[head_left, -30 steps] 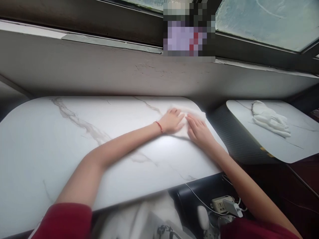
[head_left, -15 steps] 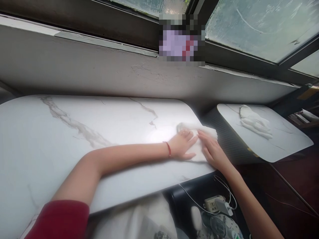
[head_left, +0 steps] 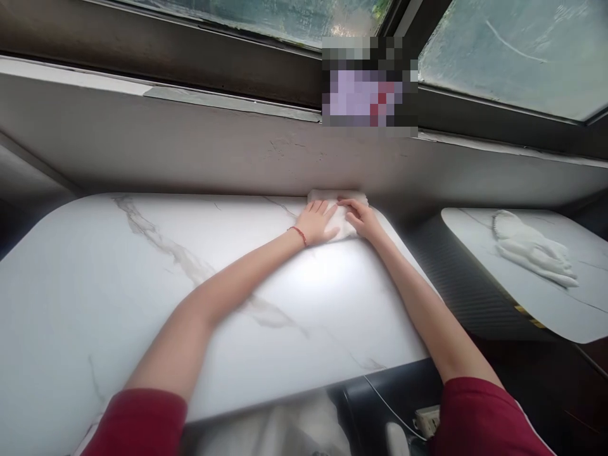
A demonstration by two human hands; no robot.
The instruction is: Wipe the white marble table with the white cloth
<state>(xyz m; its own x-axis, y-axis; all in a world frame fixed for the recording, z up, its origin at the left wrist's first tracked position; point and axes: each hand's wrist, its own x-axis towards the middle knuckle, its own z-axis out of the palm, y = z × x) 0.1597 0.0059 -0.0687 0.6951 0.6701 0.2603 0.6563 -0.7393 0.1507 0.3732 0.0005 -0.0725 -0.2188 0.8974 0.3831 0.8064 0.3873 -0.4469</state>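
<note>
A white cloth (head_left: 340, 215) lies at the far right corner of a white marble table (head_left: 142, 297), close to the grey wall. My left hand (head_left: 319, 221) lies flat on the cloth's left part, fingers stretched out; a red string circles the wrist. My right hand (head_left: 360, 215) presses on the cloth's right part, fingers extended and close together. Both arms reach across the tabletop, with red sleeves at the near edge.
A grey wall and window sill (head_left: 228, 101) run behind the table. To the right stands a second white table (head_left: 560, 304) with a white glove (head_left: 532, 250) on it. A dark gap separates the tables. A power strip (head_left: 427, 419) and cable lie on the floor below.
Both hands have slid the cloth from the table's right edge away from me to the far corner by the wall. The view has shifted slightly.
</note>
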